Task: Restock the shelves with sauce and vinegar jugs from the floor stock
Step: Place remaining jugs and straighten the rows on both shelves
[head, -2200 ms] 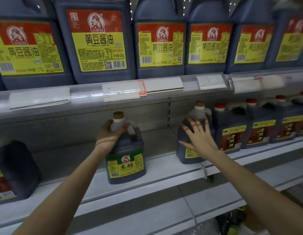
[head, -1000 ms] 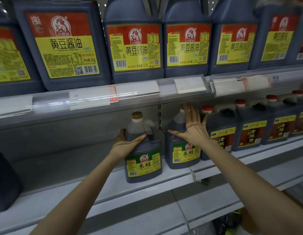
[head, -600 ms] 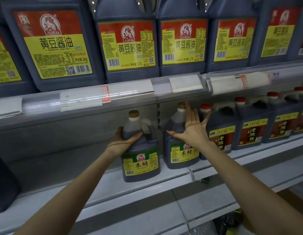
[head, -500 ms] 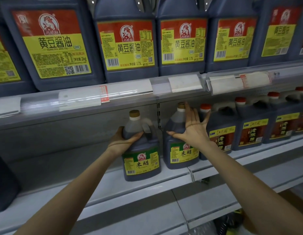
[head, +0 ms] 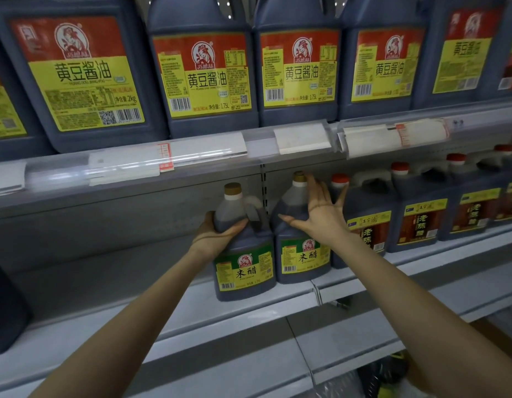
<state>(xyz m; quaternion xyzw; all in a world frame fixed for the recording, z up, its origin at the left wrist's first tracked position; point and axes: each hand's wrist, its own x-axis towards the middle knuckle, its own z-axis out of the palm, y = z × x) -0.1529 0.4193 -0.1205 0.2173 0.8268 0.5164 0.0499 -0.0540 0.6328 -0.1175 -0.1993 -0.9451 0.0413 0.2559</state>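
Note:
Two dark rice vinegar jugs with green and yellow labels stand side by side on the grey middle shelf [head: 163, 320]. My left hand [head: 217, 235] grips the shoulder of the left vinegar jug [head: 243, 254], thumb across its front. The right vinegar jug [head: 298, 248] stands against it, and my right hand [head: 320, 211] presses flat on its upper front with fingers spread and straight. Both jugs are upright with tan caps.
Red-capped dark vinegar jugs [head: 421, 219] fill the shelf to the right. Large soy sauce jugs [head: 206, 73] line the upper shelf above price strips [head: 209, 150]. Another dark jug [head: 5, 308] stands at the far left, with bare shelf between. Bagged goods [head: 378, 377] lie below.
My left hand has slid the left vinegar jug rightward until it stands against the right one. My right hand has stayed pressed on the right jug.

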